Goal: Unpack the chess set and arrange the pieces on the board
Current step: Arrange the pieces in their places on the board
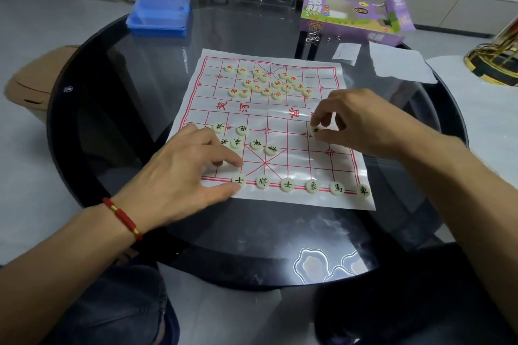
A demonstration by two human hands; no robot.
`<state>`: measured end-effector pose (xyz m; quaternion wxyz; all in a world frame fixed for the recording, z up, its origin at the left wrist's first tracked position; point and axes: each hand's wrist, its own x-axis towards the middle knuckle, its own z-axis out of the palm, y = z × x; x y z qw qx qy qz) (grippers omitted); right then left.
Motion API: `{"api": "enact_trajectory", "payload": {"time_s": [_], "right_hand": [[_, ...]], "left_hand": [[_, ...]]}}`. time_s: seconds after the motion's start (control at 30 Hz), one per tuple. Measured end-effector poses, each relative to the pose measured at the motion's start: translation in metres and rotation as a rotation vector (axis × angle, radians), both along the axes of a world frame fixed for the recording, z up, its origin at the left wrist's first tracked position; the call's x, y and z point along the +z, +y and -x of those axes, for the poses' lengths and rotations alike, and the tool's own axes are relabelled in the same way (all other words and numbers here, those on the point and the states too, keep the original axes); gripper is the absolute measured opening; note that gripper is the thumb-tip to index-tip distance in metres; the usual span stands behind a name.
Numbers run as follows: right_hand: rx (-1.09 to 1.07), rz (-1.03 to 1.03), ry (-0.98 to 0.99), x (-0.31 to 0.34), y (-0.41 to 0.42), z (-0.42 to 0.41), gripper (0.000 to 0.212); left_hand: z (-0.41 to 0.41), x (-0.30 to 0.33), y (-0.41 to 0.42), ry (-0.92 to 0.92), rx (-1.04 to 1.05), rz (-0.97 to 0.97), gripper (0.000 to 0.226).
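A white plastic-sheet chessboard with red grid lines (280, 126) lies flat on the round dark glass counter (117, 98). Six cream round pieces with black characters (300, 185) stand in a row along the near edge; further black-marked pieces lie loose at near left, and a cluster of cream pieces with red characters (269, 82) lies at the far side. The right hand (361, 123) pinches one black-marked piece (316, 130) between thumb and fingers at the board's right. The left hand (185, 173) rests on the board, fingers extended, thumb tip touching the leftmost row piece. A purple cardboard box (356, 18) and a blue plastic tray (159, 14) stand at the counter's far edge.
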<state>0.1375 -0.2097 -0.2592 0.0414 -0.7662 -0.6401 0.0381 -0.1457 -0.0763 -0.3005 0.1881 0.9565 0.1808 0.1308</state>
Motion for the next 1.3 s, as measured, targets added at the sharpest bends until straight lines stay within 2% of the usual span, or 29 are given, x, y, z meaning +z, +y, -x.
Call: {"api": "enact_trajectory", "payload": {"time_s": [0.17, 0.3, 0.53, 0.63, 0.7, 0.83, 1.03, 1.23, 1.3], "right_hand": [[0.015, 0.044, 0.002, -0.009, 0.011, 0.002, 0.025], [-0.001, 0.09, 0.008, -0.01, 0.015, 0.002, 0.023], [-0.041, 0.128, 0.03, -0.009, 0.015, 0.004, 0.031], [-0.016, 0.051, 0.007, -0.003, 0.014, 0.01, 0.03], [0.051, -0.034, 0.073, -0.001, 0.016, 0.024, 0.026], [0.139, 0.021, 0.064, -0.007, 0.024, 0.051, 0.03], [0.12, 0.088, 0.093, -0.01, 0.027, 0.053, 0.024], [0.02, 0.004, 0.096, 0.007, 0.007, 0.039, 0.03], [0.062, -0.086, 0.139, 0.008, 0.003, 0.051, 0.033]], "left_hand": [[0.003, 0.002, 0.003, -0.035, 0.031, -0.011, 0.051], [0.004, 0.003, 0.005, -0.064, 0.09, -0.01, 0.033], [0.004, 0.002, 0.008, -0.052, 0.149, -0.014, 0.032], [0.005, 0.001, 0.009, -0.057, 0.167, -0.012, 0.029], [0.004, 0.0, 0.01, -0.052, 0.185, -0.021, 0.026], [0.002, 0.0, 0.009, -0.074, 0.215, -0.024, 0.023], [0.005, -0.001, 0.01, -0.078, 0.208, -0.033, 0.019], [0.008, 0.001, 0.009, -0.093, 0.216, -0.018, 0.019], [0.005, 0.007, 0.001, -0.15, 0.209, 0.047, 0.019]]}}
